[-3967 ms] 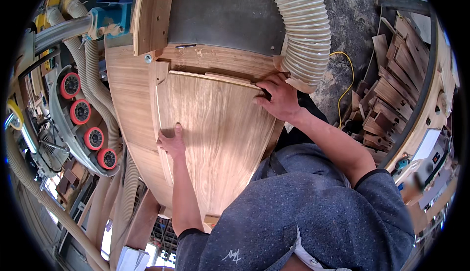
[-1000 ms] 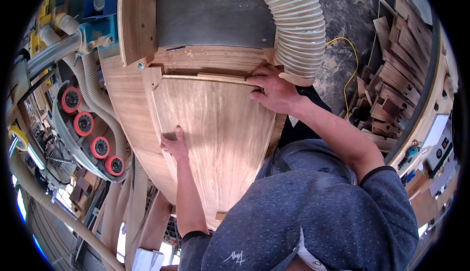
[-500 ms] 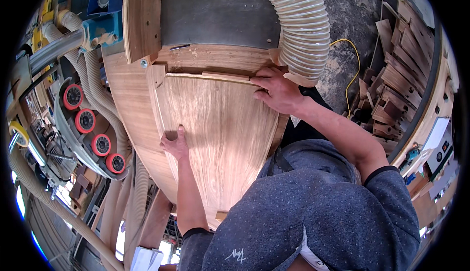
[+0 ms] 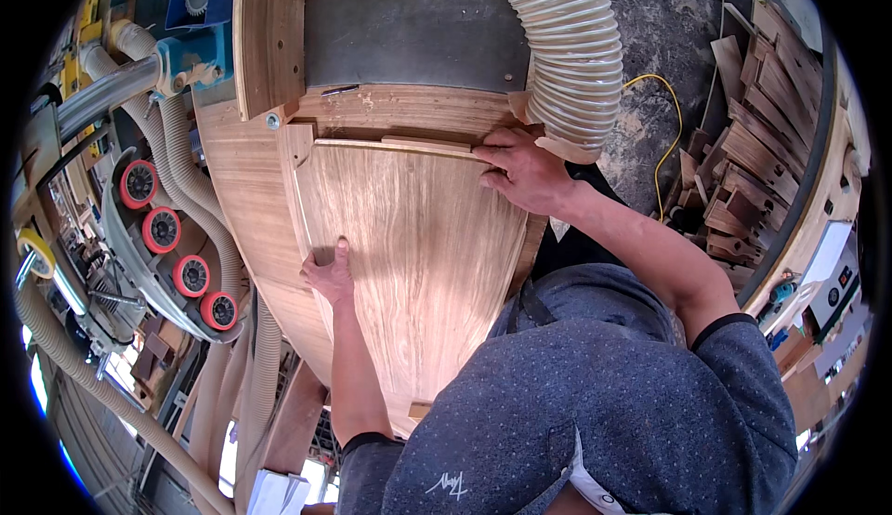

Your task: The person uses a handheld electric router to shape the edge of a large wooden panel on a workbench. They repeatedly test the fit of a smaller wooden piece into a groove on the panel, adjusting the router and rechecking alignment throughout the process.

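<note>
A broad, light-brown wooden panel [image 4: 418, 245] with lengthwise grain lies flat on a wooden bench top [image 4: 249, 190]. At its left edge is my left hand [image 4: 331, 275], thumb on the upper face and the other fingers curled toward the rim. My right hand [image 4: 531, 173] grips the far right corner, its fingers along the far edge; some fingertips are hidden. A thin wood strip [image 4: 423, 144] runs along that far edge, and a small wooden block [image 4: 298, 141] sits by the far left corner.
A ribbed hose [image 4: 571, 46] arches down just beyond my right hand. Behind the panel is a dark metal plate [image 4: 413, 27], with a pen [image 4: 340, 90] before it. Red-rimmed rollers [image 4: 162, 230] stand to the left. Wood offcuts [image 4: 762, 134] are piled at right, near a yellow cable [image 4: 678, 125].
</note>
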Motion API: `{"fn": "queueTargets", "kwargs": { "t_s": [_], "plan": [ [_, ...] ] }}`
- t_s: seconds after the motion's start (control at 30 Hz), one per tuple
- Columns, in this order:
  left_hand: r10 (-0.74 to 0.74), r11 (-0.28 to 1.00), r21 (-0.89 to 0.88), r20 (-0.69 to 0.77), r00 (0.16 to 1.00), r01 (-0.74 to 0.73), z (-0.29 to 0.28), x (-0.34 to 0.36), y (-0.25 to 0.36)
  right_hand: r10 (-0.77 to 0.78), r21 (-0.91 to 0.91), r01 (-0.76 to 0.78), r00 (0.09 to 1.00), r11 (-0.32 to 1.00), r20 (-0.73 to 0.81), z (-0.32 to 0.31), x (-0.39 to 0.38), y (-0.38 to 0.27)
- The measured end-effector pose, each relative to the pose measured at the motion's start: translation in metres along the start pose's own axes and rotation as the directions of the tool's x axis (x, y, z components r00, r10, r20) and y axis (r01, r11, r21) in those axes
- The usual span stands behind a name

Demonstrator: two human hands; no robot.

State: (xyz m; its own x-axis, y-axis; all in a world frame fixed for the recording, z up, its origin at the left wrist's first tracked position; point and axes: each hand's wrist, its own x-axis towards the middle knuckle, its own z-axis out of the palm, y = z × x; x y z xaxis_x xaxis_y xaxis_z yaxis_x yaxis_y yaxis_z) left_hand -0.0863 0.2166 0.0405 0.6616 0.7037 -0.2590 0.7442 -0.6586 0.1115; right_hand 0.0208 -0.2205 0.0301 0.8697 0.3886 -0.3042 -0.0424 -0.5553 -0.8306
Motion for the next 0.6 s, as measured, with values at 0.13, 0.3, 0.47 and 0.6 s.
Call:
{"fn": "queueTargets", "kwargs": {
  "t_s": [0.13,0.3,0.47,0.6],
  "plan": [
    [0.018,1.0,-0.006,0.005,1.0,-0.018,-0.0015,0.0008,0.0021,0.007,0.009,-0.008,1.0,1.0,0.006,0.0007,0.0004,0.0006],
    [0.029,1.0,0.004,0.001,1.0,-0.029,-0.0012,0.0036,-0.0043,-0.047,-0.056,0.046,0.999,0.997,-0.014,0.0005,0.0006,0.0008],
    [0.037,0.999,0.015,0.023,0.999,-0.037,-0.0036,0.0047,-0.0026,-0.064,-0.041,0.063,0.998,0.997,-0.023,0.0011,0.0008,0.0025],
    [0.026,1.0,0.011,0.025,0.999,-0.027,-0.005,0.0022,0.0023,-0.072,-0.06,0.07,0.997,0.996,-0.023,-0.0003,0.0009,0.0016]
  ]
}}
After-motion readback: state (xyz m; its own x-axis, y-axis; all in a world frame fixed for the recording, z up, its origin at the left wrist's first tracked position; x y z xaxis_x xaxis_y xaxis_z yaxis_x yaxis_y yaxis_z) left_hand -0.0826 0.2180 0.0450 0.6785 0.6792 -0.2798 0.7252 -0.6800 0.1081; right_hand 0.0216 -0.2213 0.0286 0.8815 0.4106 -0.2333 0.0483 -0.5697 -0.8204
